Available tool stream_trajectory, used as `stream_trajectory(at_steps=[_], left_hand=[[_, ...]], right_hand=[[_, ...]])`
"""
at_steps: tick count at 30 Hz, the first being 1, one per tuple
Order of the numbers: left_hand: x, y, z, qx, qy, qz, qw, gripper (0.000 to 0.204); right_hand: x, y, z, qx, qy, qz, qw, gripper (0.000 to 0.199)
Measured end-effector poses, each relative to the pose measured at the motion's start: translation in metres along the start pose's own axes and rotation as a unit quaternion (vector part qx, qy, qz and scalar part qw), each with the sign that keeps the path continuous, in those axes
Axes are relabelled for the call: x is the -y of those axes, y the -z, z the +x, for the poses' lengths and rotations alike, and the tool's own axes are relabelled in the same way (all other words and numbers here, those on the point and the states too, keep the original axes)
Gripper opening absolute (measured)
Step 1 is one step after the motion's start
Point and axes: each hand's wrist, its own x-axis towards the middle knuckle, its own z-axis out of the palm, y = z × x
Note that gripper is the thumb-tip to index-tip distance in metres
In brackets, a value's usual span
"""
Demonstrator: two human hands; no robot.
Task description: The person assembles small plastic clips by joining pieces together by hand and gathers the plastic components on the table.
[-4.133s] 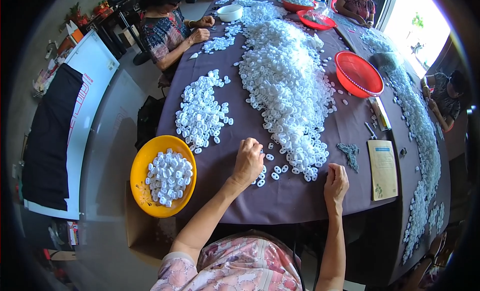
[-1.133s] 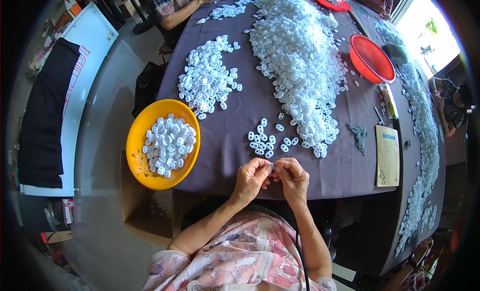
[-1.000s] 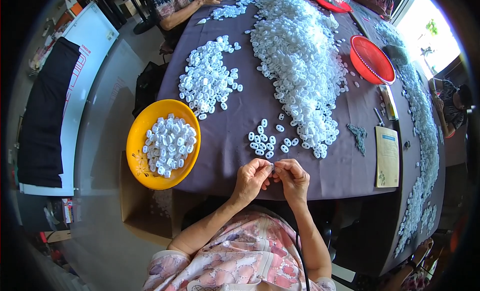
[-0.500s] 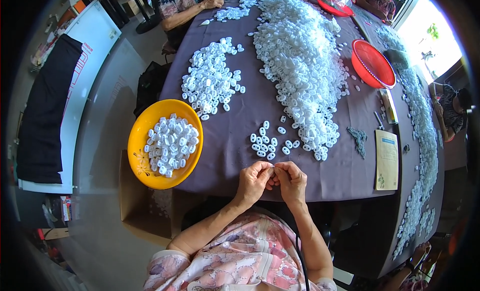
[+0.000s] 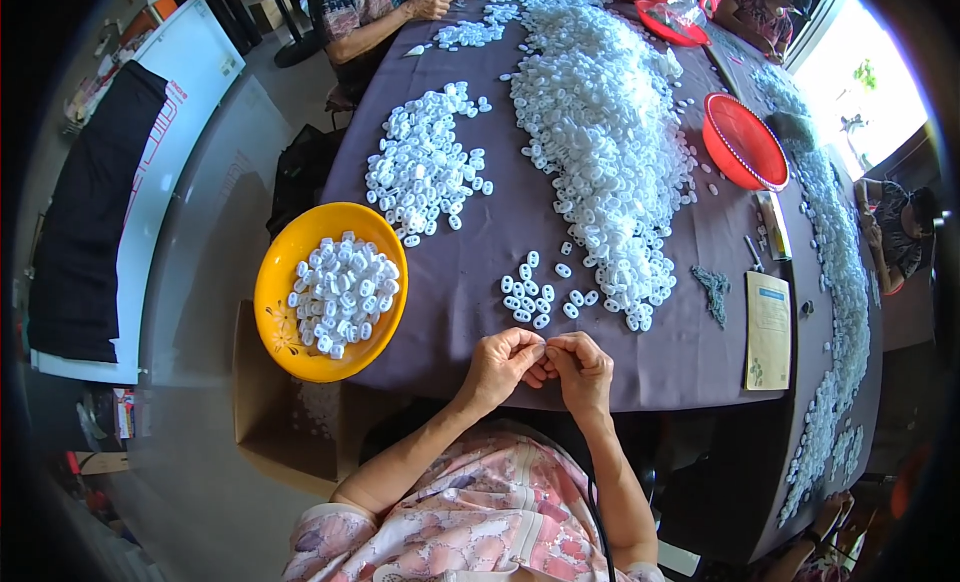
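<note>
At the near edge of the dark-covered table (image 5: 440, 312), my left hand (image 5: 500, 367) and my right hand (image 5: 582, 370) meet, thumbs and fingertips pinched together. Whatever sits between them is hidden by the fingers. Just beyond the fingertips lies a small group of white oval plastic pieces with two holes (image 5: 525, 294). To the left, an orange bowl (image 5: 285, 344) holds more white pieces (image 5: 345, 287). A large heap of the same pieces (image 5: 605, 152) runs away from me up the middle, with a smaller pile (image 5: 425, 162) to its left.
At the right are a red basket (image 5: 740, 147), a tan paper envelope (image 5: 767, 332) and a grey-green tangle (image 5: 712, 294). A cardboard box (image 5: 275, 422) stands below the bowl. Another person's hands (image 5: 430, 2) are at the far left; other people sit along the right.
My hands stay pinched together, with only slight finger motion. The whole view has shifted a little. The piles and bowl look the same.
</note>
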Motion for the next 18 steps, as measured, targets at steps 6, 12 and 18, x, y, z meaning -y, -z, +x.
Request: stream_trajectory(at_steps=[6, 12, 18], left_hand=[[-0.001, 0.002, 0.002, 0.014, 0.010, -0.005, 1.000, 0.012], [0.003, -0.001, 0.001, -0.011, 0.003, -0.054, 0.998, 0.011], [-0.004, 0.005, -0.003, -0.056, 0.026, -0.106, 0.992, 0.016]], right_hand=[[0.002, -0.002, -0.001, -0.008, -0.009, 0.002, 1.000, 0.004], [0.005, -0.003, 0.004, 0.000, -0.016, 0.008, 1.000, 0.005], [0.016, 0.007, 0.022, 0.010, 0.138, -0.186, 0.973, 0.021]])
